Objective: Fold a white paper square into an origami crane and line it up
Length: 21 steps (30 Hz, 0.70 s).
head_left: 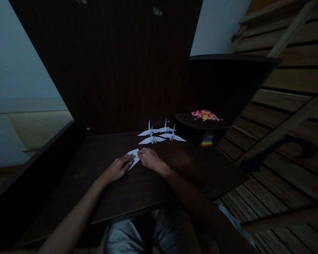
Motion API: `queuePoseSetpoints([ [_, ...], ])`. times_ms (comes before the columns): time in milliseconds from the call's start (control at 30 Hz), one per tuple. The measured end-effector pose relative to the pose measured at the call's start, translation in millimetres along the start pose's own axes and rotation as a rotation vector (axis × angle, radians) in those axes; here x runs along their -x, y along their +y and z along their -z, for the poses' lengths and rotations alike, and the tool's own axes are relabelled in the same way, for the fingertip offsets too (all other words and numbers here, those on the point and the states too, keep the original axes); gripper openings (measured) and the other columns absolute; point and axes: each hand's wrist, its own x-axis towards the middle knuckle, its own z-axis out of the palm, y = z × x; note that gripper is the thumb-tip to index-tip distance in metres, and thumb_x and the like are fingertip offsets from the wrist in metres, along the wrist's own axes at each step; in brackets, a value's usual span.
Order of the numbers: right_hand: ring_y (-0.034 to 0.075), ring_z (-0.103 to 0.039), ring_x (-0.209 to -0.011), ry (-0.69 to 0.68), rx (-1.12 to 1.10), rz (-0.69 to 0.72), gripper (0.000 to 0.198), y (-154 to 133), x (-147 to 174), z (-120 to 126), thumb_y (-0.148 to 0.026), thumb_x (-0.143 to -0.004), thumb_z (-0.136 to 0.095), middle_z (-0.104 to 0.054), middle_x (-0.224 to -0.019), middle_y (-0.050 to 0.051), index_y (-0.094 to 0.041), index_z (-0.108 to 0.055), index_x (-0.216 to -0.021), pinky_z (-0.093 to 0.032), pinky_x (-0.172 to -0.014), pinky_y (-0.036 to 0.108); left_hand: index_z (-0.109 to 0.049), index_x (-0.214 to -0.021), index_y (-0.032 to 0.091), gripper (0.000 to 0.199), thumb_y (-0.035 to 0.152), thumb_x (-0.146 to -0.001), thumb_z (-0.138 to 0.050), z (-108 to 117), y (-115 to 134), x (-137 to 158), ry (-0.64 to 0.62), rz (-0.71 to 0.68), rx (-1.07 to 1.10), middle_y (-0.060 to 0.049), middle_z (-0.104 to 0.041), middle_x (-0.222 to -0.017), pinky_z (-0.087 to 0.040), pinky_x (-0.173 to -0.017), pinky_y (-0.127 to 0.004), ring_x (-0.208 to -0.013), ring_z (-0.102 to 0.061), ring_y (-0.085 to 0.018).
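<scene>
Left hand (121,166) is spreading over folded white paper (134,152), probably steadying it. Right hand (149,158) is curling at the paper's right edge, pinch unclear.

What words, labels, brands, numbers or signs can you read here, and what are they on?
None can be read.
White folded paper: no writing visible.
Paper cranes: no writing visible.
Yellow item in the compartment under the shelf: too small and dark to tell whether it bears print.
</scene>
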Motion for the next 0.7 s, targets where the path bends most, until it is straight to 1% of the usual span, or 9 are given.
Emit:
queuePoseSetpoints([
  [100,0.024,-0.056,-0.110,-0.010,-0.019,0.003,0.028,-1.9,0.3,-0.1,-0.020,-0.092,-0.044,-0.065,-0.113,0.013,-0.012,-0.067,-0.107,-0.043,-0.093,0.036,-0.064,-0.108,0.019,0.037,0.038,-0.094,-0.035,-0.8,-2.6,0.6,-0.007,0.014,-0.001,-0.008,-0.062,-0.124,-0.043,-0.101,-0.040,-0.119,-0.055,-0.023],
  [200,0.026,-0.049,-0.122,-0.021,-0.039,0.007,0.035,-1.7,1.1,-0.3,-0.029,-0.094,-0.043,-0.060,-0.125,0.012,-0.013,-0.060,-0.119,-0.040,-0.099,0.040,-0.065,-0.106,0.019,0.036,0.038,-0.093,-0.038,-2.9,-7.6,0.5,0.005,-0.022,-0.012,-0.009,-0.063,-0.123,-0.045,-0.100,-0.039,-0.115,-0.057,-0.022],
  [300,0.027,-0.042,-0.129,-0.044,-0.054,0.009,0.038,-0.9,1.4,-1.4,-0.033,-0.095,-0.040,-0.054,-0.133,0.010,-0.015,-0.058,-0.123,-0.037,-0.104,0.043,-0.063,-0.114,0.019,0.038,0.040,-0.092,-0.041,-4.9,-11.6,0.2,0.014,-0.038,-0.047,-0.009,-0.063,-0.124,-0.043,-0.101,-0.041,-0.118,-0.055,-0.022],
  [367,0.028,-0.039,-0.132,-0.051,-0.079,0.007,0.038,-0.7,1.1,-2.2,-0.033,-0.095,-0.039,-0.051,-0.136,0.010,-0.016,-0.057,-0.124,-0.035,-0.105,0.045,-0.060,-0.121,0.018,0.041,0.041,-0.092,-0.042,-5.3,-12.5,0.1,-0.001,-0.041,-0.075,-0.010,-0.059,-0.129,-0.041,-0.104,-0.043,-0.123,-0.051,-0.022],
  [533,0.028,-0.034,-0.135,-0.071,-0.104,-0.001,0.042,-1.3,0.4,-3.2,-0.032,-0.096,-0.037,-0.044,-0.142,0.010,-0.015,-0.050,-0.132,-0.032,-0.108,0.048,-0.049,-0.133,0.018,0.050,0.043,-0.090,-0.044,-2.6,-12.9,0.9,-0.093,-0.033,-0.111,-0.010,-0.043,-0.142,-0.034,-0.108,-0.043,-0.132,-0.040,-0.023],
  [700,0.028,-0.032,-0.136,-0.071,-0.116,-0.016,0.043,-2.2,0.5,-5.0,-0.032,-0.095,-0.040,-0.042,-0.143,0.011,-0.015,-0.047,-0.134,-0.031,-0.109,0.048,-0.045,-0.137,0.021,0.054,0.046,-0.088,-0.047,3.0,-11.9,1.0,-0.165,-0.031,-0.120,-0.009,-0.040,-0.145,-0.030,-0.110,-0.044,-0.134,-0.036,-0.023],
])
